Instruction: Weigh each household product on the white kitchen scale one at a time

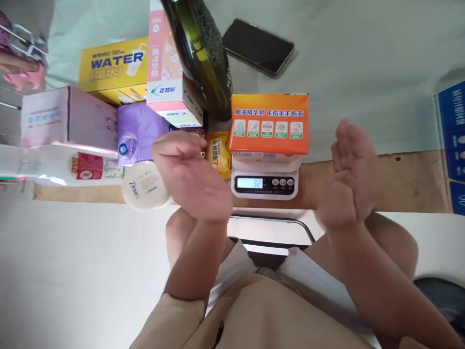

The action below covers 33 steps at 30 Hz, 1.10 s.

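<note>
An orange soap box (269, 123) rests on a white digital kitchen scale (265, 191), whose lit display seems to read 32. My left hand (194, 177) is raised to the left of the scale, palm showing and nothing in it. It partly covers a round white Dove tub (143, 186) and is close to a yellow snack packet (220, 154). On the other side, my right hand (347, 177) hovers over the table's front edge, apart from the box, with its fingers stretched out and holding nothing.
Left of the scale crowd a dark green bottle (203, 63), a pink-and-white box (174, 99), a yellow WATER box (112, 68), a purple tissue pack (141, 131), a pale pink box (69, 118) and a clear bottle (65, 165). A phone (258, 46) lies behind; a blue box (454, 140) stands right.
</note>
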Tool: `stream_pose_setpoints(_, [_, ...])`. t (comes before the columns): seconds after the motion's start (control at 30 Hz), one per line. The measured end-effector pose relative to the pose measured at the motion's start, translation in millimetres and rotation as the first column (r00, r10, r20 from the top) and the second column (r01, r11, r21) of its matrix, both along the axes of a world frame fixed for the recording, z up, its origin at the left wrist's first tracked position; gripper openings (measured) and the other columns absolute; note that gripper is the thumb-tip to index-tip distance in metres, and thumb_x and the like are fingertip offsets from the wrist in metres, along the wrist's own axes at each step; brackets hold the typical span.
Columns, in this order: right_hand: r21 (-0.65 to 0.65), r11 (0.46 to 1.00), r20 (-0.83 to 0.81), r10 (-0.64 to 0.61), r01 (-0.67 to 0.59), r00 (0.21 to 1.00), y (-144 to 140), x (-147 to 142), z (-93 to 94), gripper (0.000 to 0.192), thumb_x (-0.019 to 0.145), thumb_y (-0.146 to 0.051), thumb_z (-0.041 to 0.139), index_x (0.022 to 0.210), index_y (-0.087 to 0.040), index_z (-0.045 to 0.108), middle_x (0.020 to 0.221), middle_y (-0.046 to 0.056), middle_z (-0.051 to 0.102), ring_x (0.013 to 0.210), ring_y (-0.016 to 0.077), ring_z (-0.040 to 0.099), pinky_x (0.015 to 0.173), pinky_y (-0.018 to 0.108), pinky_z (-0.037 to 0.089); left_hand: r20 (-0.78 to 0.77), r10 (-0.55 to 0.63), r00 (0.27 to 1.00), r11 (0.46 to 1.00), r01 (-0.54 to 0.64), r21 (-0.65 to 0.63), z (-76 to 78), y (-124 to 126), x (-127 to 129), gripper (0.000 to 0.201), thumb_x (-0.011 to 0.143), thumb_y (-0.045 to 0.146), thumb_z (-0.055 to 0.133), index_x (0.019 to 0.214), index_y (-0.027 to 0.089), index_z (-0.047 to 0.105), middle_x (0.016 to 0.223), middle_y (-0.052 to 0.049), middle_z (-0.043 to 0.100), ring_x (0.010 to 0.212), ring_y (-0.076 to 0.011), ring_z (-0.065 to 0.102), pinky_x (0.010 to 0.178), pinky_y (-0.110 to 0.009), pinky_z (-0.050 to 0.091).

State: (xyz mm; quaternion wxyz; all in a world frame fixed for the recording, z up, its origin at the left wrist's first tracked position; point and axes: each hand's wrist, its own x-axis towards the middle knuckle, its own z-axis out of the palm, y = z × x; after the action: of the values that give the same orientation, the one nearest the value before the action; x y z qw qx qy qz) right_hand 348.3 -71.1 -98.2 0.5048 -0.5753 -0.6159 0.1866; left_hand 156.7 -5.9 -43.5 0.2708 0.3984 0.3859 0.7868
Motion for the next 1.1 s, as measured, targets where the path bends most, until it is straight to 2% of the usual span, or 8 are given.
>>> stream_pose_setpoints(0.07, [0.04, 0.998, -0.098, -0.042, 0.046, 0.994, 3, 5, -2.2, 0.069, 0.092, -0.027, 0.043, 0.159, -0.039, 0.04, 0.164, 0.002, 0.044, 0.159, 0.0242, 0.042, 0.132, 0.053, 0.041, -0.01, -0.021, 1.0, 1.0, 0.02, -0.021, -0.3, 3, -11, 0.041, 0.095, 0.043, 0.061, 0.065, 0.021, 0.045, 0.058, 0.004, 0.032, 0.045, -0.0071, 0.031, 0.042, -0.027, 0.026])
stream_pose_setpoints(0.17, [0.026, 0.993, -0.236, -0.105, 0.114, 0.966, 2, 9, -5.3, 0.063, 0.089, -0.025, 0.049, 0.15, -0.039, 0.054, 0.157, 0.003, 0.053, 0.155, 0.0253, 0.048, 0.131, 0.055, 0.039, -0.036, -0.083, 0.996, 0.992, 0.079, -0.102, -0.3, 5, -26, 0.034, 0.101, 0.037, 0.059, 0.072, 0.022, 0.05, 0.053, 0.006, 0.029, 0.038, -0.0053, 0.02, 0.037, -0.029, 0.009])
stream_pose_setpoints(0.27, [0.002, 0.992, -0.246, -0.125, 0.129, 0.961, -2, 13, -8.4, 0.059, 0.09, -0.031, 0.052, 0.148, -0.04, 0.055, 0.155, 0.003, 0.055, 0.152, 0.0253, 0.051, 0.13, 0.056, 0.041, -0.116, -0.115, 0.987, 0.989, 0.102, -0.111, -3.6, 9, -37, 0.011, 0.094, 0.023, 0.07, 0.088, 0.022, 0.061, 0.067, 0.005, 0.05, 0.042, -0.0029, 0.032, 0.041, -0.028, 0.016])
stream_pose_setpoints(0.4, [-0.014, 0.991, -0.227, -0.136, 0.136, 0.964, -3, 20, -11.4, 0.059, 0.088, -0.033, 0.053, 0.147, -0.037, 0.056, 0.155, 0.005, 0.056, 0.15, 0.0264, 0.054, 0.127, 0.057, 0.044, -0.248, -0.2, 0.948, 0.977, 0.176, -0.117, -7.4, 11, -41, 0.024, 0.084, 0.019, 0.079, 0.072, 0.02, 0.058, 0.071, 0.0, 0.053, 0.062, -0.0085, 0.05, 0.057, -0.034, 0.034])
stream_pose_setpoints(0.6, [-0.032, 0.988, -0.268, -0.154, 0.151, 0.951, 0, 27, -12.7, 0.061, 0.085, -0.023, 0.052, 0.145, -0.035, 0.061, 0.15, 0.005, 0.06, 0.146, 0.0249, 0.058, 0.128, 0.055, 0.043, -0.257, -0.309, 0.916, 0.941, 0.255, -0.225, -8.9, 4, -30, 0.032, 0.095, 0.024, 0.066, 0.065, 0.021, 0.058, 0.054, 0.002, 0.045, 0.048, -0.0095, 0.039, 0.048, -0.034, 0.018])
stream_pose_setpoints(0.77, [-0.015, 0.985, -0.244, -0.171, 0.173, 0.954, -2, 31, -13.8, 0.058, 0.086, -0.029, 0.054, 0.143, -0.035, 0.061, 0.147, 0.007, 0.061, 0.142, 0.0274, 0.06, 0.124, 0.059, 0.046, -0.335, -0.259, 0.906, 0.958, 0.196, -0.211, -11.7, 4, -24, 0.04, 0.103, 0.043, 0.059, 0.07, 0.021, 0.065, 0.058, 0.002, 0.05, 0.052, -0.0076, 0.046, 0.049, -0.033, 0.029])
stream_pose_setpoints(0.97, [0.043, 0.985, -0.126, -0.159, 0.165, 0.979, -6, 34, -19.1, 0.054, 0.092, -0.037, 0.052, 0.146, -0.036, 0.058, 0.144, 0.01, 0.062, 0.135, 0.0281, 0.064, 0.114, 0.053, 0.055, -0.415, -0.125, 0.901, 0.99, 0.087, -0.109, -17.2, 15, -24, 0.011, 0.093, 0.032, 0.078, 0.094, 0.022, 0.075, 0.085, 0.0, 0.069, 0.074, -0.0084, 0.064, 0.065, -0.031, 0.052])
stream_pose_setpoints(1.1, [0.127, 0.988, 0.025, -0.097, 0.093, 0.995, 8, 30, 10.2, 0.054, 0.086, -0.046, 0.065, 0.137, -0.03, 0.064, 0.129, 0.013, 0.065, 0.123, 0.0308, 0.066, 0.1, 0.052, 0.061, -0.351, -0.167, 0.921, 0.98, 0.117, -0.16, -19.3, 21, -26, 0.012, 0.092, 0.033, 0.078, 0.093, 0.022, 0.075, 0.083, -0.001, 0.066, 0.073, -0.0105, 0.061, 0.064, -0.034, 0.049])
